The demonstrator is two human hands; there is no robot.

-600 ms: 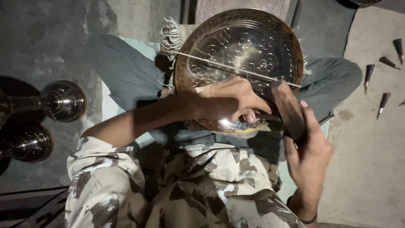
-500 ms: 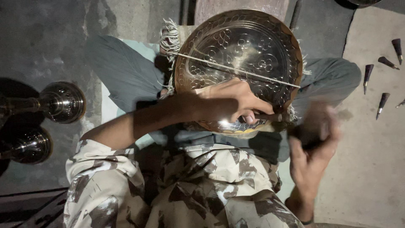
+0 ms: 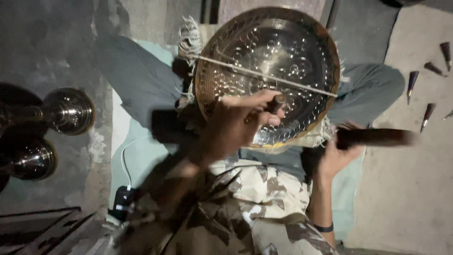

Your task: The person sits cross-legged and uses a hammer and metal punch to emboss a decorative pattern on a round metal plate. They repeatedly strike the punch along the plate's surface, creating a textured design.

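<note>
A round engraved brass tray (image 3: 283, 52) leans on my legs, with a thin cord (image 3: 302, 86) stretched across its face. My left hand (image 3: 238, 125) rests on the lower part of the tray, fingers closed on a small dark punch (image 3: 279, 101) whose tip meets the metal. My right hand (image 3: 332, 158) is below the tray's right rim and grips a dark mallet (image 3: 375, 137), held level and pointing right, clear of the tray. Both arms are blurred by motion.
Two shiny brass vases (image 3: 66, 111) (image 3: 28, 159) lie at the left on the dark floor. Several pointed chisels (image 3: 427, 115) are scattered on the pale floor at the right. A dark charger with a white cable (image 3: 123, 197) sits by my left knee.
My right hand has swung the mallet away from the tray, out to the right and level. The left hand stays on the tray with the punch, shifted slightly.
</note>
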